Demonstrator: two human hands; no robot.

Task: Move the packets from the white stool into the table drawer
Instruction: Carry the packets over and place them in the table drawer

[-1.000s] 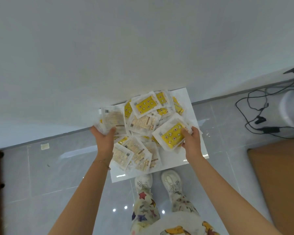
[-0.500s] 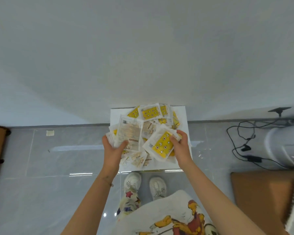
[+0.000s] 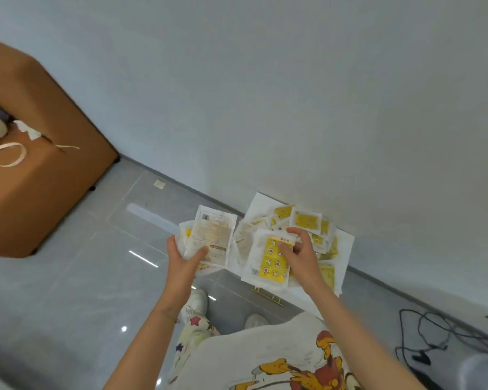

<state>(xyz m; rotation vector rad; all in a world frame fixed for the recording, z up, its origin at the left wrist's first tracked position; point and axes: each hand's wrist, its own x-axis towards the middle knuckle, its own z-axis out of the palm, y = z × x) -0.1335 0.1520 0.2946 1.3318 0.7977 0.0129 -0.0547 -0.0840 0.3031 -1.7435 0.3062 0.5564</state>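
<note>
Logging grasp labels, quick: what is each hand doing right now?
Left hand: grips a stack of packets, pale printed side up.
Right hand: pinches a yellow packet over the white stool.

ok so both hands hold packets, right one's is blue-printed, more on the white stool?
Not blue: in the head view the right hand pinches a yellow-printed packet. The left hand does hold packets, and other packets lie on the white stool.
</note>
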